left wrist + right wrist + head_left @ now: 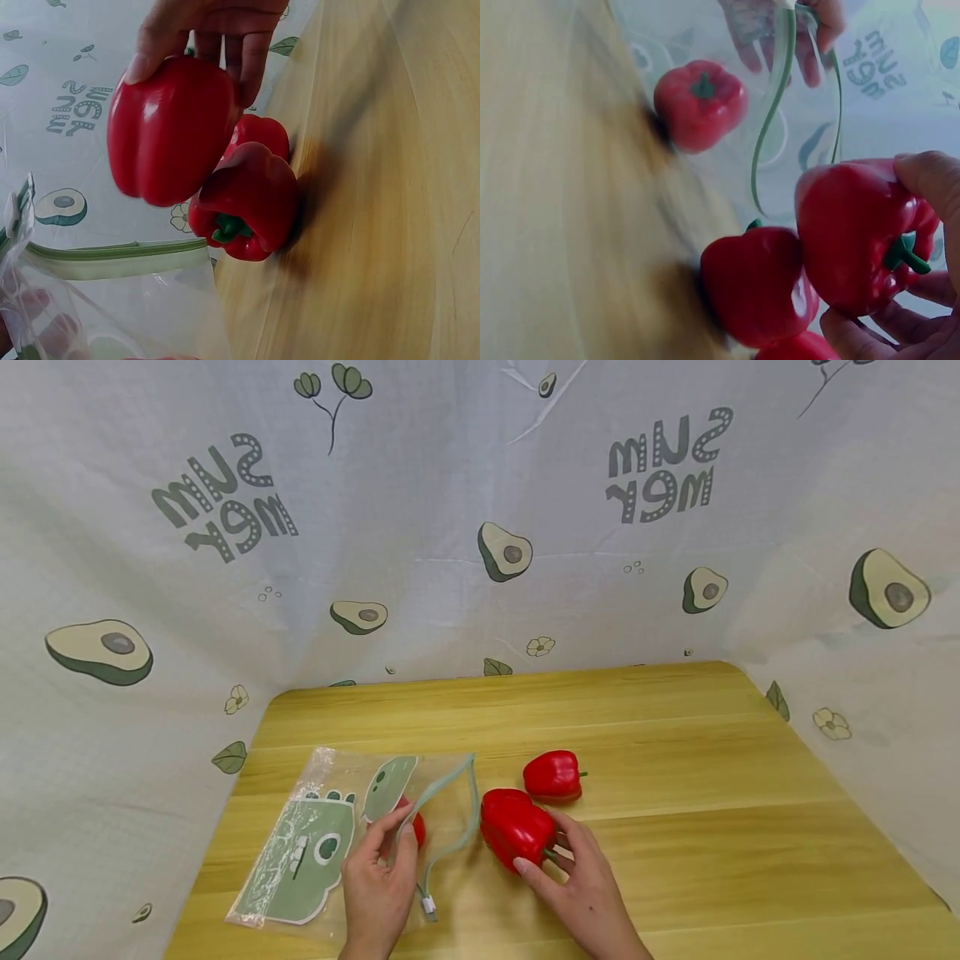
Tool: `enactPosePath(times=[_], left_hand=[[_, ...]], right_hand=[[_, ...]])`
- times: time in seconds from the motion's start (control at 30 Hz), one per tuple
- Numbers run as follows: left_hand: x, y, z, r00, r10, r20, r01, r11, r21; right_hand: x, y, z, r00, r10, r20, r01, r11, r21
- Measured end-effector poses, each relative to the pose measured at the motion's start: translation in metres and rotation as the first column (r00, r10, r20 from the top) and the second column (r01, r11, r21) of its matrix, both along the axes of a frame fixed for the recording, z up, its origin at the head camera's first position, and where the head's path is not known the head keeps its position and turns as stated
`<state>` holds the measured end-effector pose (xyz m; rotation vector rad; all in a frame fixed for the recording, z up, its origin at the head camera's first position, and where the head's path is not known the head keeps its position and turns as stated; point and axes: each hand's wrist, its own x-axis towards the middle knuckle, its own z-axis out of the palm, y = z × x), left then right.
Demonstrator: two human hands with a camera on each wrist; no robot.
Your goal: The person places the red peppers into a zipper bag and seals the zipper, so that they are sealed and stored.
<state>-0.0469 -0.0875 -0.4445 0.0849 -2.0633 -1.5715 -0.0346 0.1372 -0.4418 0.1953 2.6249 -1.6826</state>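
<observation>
1. On the left of the table (pixel 675 752) lies a clear zip bag (pixel 315 852) with a green dinosaur print; one red pepper (pixel 417 828) sits inside it.
2. Left hand (pixel 378 881): fingers pinch the bag's open rim, holding the mouth up.
3. Right hand (pixel 581 881): fingers curl around a second red pepper (pixel 516 828), just beside the bag's mouth.
4. A third red pepper (pixel 553 776) rests on the table just behind.
</observation>
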Motion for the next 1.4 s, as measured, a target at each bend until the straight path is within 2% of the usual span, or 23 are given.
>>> enactPosePath(times=[0.17, 0.47, 0.63, 0.8, 1.03, 1.17, 1.4], left_hand=[[0.001, 0.001, 0.001, 1.000, 0.002, 0.023, -0.002, 1.000, -0.003], [0.002, 0.002, 0.003, 0.999, -0.004, 0.052, 0.004, 1.000, 0.002], [0.002, 0.004, 0.007, 0.997, -0.007, 0.079, 0.007, 1.000, -0.003], [0.003, 0.007, 0.011, 0.994, -0.016, 0.104, 0.016, 1.000, -0.003], [0.005, 0.010, 0.014, 0.993, -0.018, 0.115, 0.015, 0.999, 0.028], [0.006, 0.011, 0.014, 0.996, -0.010, 0.094, 0.008, 1.000, 0.026], [0.007, 0.011, 0.013, 0.998, -0.030, 0.046, 0.028, 0.999, 0.041]], right_hand=[[-0.011, -0.011, 0.004, 0.995, 0.046, -0.085, -0.046, 0.999, 0.007], [-0.029, -0.034, 0.008, 0.989, 0.131, -0.064, -0.128, 0.991, 0.047], [-0.035, -0.046, 0.006, 0.977, 0.166, -0.130, -0.157, 0.984, 0.079], [-0.039, -0.054, 0.002, 0.973, 0.152, -0.175, -0.132, 0.984, 0.121], [-0.044, -0.064, 0.001, 0.970, 0.105, -0.219, -0.039, 0.957, 0.288], [-0.047, -0.070, 0.000, 0.978, 0.093, -0.189, -0.040, 0.963, 0.268], [-0.050, -0.073, -0.006, 0.975, 0.125, -0.182, -0.100, 0.985, 0.143]])
